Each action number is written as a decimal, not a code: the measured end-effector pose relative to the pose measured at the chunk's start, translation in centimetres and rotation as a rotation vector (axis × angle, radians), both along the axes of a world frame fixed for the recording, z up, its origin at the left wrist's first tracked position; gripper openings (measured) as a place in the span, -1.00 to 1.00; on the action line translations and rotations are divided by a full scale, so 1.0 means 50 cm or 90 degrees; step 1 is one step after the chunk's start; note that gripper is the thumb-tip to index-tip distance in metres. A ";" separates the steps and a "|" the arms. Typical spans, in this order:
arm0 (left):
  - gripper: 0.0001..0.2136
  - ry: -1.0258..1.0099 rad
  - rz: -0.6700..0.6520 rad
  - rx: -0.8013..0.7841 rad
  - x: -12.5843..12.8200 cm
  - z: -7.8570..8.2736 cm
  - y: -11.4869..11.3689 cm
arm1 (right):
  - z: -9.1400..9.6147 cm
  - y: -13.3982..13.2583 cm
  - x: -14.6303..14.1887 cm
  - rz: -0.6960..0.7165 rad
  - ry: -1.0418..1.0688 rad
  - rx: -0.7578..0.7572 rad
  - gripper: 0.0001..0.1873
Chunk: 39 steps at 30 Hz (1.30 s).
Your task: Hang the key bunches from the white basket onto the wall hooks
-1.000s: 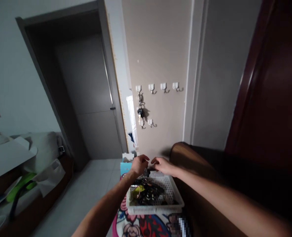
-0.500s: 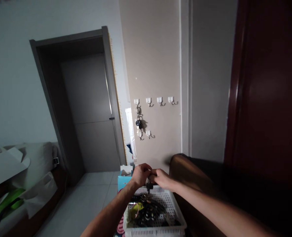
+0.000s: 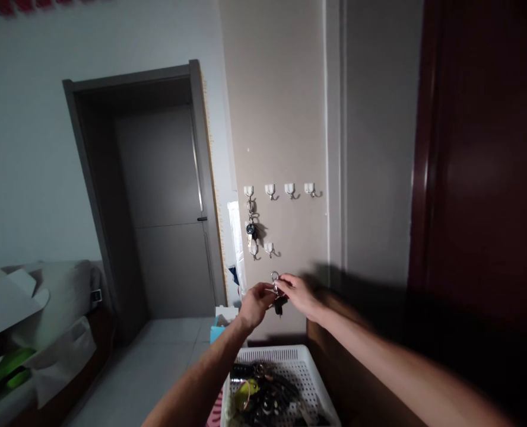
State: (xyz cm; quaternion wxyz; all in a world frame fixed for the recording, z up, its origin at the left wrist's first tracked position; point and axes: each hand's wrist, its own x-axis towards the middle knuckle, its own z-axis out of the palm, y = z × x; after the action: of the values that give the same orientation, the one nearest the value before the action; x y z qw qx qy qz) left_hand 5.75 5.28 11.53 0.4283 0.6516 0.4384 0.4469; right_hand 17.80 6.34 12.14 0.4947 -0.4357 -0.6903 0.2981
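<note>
Both hands meet in front of the wall, above a white plastic basket (image 3: 275,354). Pinched between them is a bunch of keys (image 3: 279,305) with a metal ring at the top and dark key heads hanging down. My right hand (image 3: 298,293) grips it near the ring. My left hand (image 3: 257,302) closes on its left side, fingertips partly hidden. On the wall, another set of keys (image 3: 251,230) hangs from the upper left white hook (image 3: 248,191). More hooks, such as one in the lower row (image 3: 269,249), carry nothing.
Inside the basket lie dark tangled items and a yellow-green object (image 3: 245,392). A blue box (image 3: 219,333) stands behind it at the left. Further left are a grey door (image 3: 161,178) and a sofa (image 3: 67,290). A brown surface (image 3: 323,344) lies right of the basket.
Both hands have risen away from the basket toward the wall, bringing the keys up with them. The ring now shows above the fingers. The view has tilted slightly upward.
</note>
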 end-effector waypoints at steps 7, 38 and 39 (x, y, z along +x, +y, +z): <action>-0.64 0.009 0.003 0.143 0.029 0.097 0.039 | 0.148 0.055 0.000 -0.101 0.047 0.092 -0.80; -0.73 0.216 0.115 0.136 -0.006 -0.022 0.013 | 0.123 0.077 0.020 -0.255 -0.205 0.197 -0.79; -0.73 0.235 0.118 0.104 -0.015 -0.055 0.008 | 0.083 0.059 0.021 -0.209 -0.258 0.174 -0.79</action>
State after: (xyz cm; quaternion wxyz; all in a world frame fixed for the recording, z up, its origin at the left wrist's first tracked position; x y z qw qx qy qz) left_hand 4.98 5.66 8.79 0.2437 0.7118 0.5297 0.3915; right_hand 18.86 9.28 16.27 0.4425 -0.5216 -0.7290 0.0254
